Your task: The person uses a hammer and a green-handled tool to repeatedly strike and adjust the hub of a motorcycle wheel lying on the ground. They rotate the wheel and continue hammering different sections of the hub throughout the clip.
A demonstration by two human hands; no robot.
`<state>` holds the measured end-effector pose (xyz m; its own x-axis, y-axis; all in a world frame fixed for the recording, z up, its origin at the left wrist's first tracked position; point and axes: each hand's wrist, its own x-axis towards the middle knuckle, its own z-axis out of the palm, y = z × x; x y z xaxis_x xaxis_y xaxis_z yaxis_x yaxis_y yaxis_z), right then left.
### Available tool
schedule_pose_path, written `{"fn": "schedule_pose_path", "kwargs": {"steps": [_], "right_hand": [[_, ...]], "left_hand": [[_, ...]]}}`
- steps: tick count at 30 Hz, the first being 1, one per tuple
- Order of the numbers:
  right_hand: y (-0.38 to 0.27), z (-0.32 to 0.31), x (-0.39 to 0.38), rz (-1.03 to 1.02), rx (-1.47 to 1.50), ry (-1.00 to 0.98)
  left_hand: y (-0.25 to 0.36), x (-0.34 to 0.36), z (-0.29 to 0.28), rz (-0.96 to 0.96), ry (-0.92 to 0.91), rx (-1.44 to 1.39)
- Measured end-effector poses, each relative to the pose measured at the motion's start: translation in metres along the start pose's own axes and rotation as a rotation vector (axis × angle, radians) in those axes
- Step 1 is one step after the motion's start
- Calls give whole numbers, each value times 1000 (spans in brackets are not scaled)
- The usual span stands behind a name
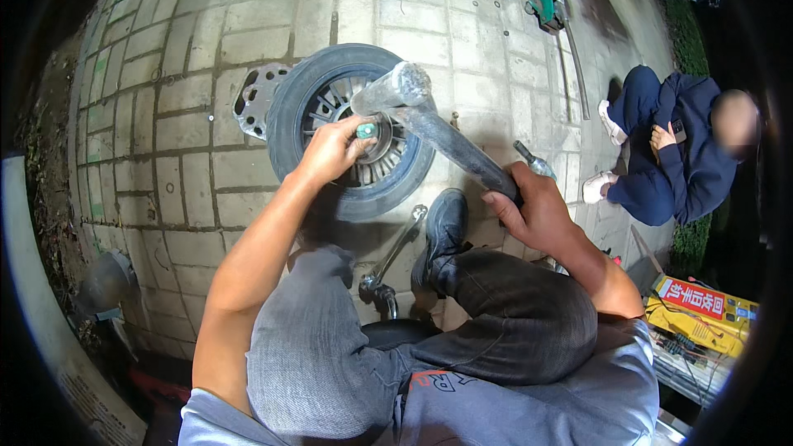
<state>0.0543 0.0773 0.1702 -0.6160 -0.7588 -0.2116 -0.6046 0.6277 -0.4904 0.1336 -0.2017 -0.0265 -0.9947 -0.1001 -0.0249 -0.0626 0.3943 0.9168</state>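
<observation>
A wheel with a black tyre point(287, 120) and a many-spoked rim lies flat on the paving in front of me. Over its hub, my left hand point(333, 151) pinches a small piece with a green end point(366, 130); its lower part is hidden, so I cannot tell its exact kind. My right hand point(537, 208) grips the handle of a large hammer point(462, 147). The worn, greyish hammer head hangs over the wheel, above and right of the fingers of my left hand. From this view I cannot tell whether the head touches the green-ended piece.
A perforated metal plate point(252, 107) pokes out left of the tyre. Between my legs lies a ratchet-like wrench point(396, 252). A dark-handled tool point(537, 161) lies to the right, near a crouching person point(690, 144). Farther off are a green jack-like tool point(543, 2) and yellow box point(702, 314).
</observation>
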Motion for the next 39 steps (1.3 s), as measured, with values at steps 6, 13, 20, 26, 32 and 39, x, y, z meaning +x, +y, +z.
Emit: {"fn": "schedule_pose_path", "kwargs": {"steps": [6,13,20,26,32,39], "right_hand": [[-1,2,2,100,74,-3],[-5,0,3,146,73,-30],[-7,3,5,143,65,-21],[-9,-2,4,165,143,12],[2,-4,5,139,-6,31],[-15,-10,13,-166,754,329]], "left_hand": [[15,13,-18,5,45,-176],[9,16,-18,-33,-7,-117],[10,29,-18,52,3,-80],[4,29,-12,43,20,-128],[7,27,-9,45,20,-106],[8,22,-16,43,47,-44]]}}
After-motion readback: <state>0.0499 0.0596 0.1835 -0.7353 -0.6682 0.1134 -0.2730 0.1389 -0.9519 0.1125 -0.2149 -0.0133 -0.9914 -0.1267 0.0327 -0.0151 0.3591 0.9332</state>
